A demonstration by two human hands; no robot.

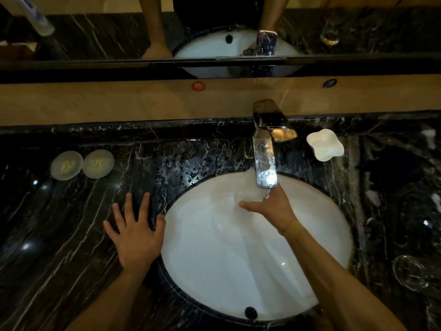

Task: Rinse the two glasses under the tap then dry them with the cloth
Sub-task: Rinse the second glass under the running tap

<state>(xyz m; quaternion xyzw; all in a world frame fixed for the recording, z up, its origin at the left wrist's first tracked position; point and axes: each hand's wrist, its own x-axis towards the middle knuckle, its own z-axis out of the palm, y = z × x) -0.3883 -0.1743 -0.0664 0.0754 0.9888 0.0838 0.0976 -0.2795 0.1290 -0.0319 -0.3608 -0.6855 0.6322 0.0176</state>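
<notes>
- Head view, centre right of the frame: the right hand (267,209) grips a clear glass (250,192) under the tap (266,161), thumb on the near left side and the fingers wrapped round the far side, one fingertip showing just under the spout.
- The glass is right at the tip of the spout, over the upper part of the white sink (214,271). It lies up and left of the palm, so the grip comes from the lower right.
- It is transparent and blurred against the white basin, so its pose is hard to read; it seems tilted, its long axis running from lower right to upper left with the mouth toward the spout, but I cannot be sure.
- Centre left of the frame: the left hand (134,232) lies flat on the black marble counter (59,235) with fingers spread, holding nothing, its thumb at the sink's left edge.
- Lower right edge of the frame: the second glass (412,273) lies on its side on the counter, its long axis running roughly from upper left to lower right; I cannot tell which way its mouth points.
- My judgement: the right hand is the nearer to the second glass, which lies well to the right of it and lower in the frame, while the left hand is across the sink from it.
- Upper right of the tap sits a white dish (325,144); at the left of the frame two round lids (82,164) lie side by side, touching. No cloth shows anywhere.
</notes>
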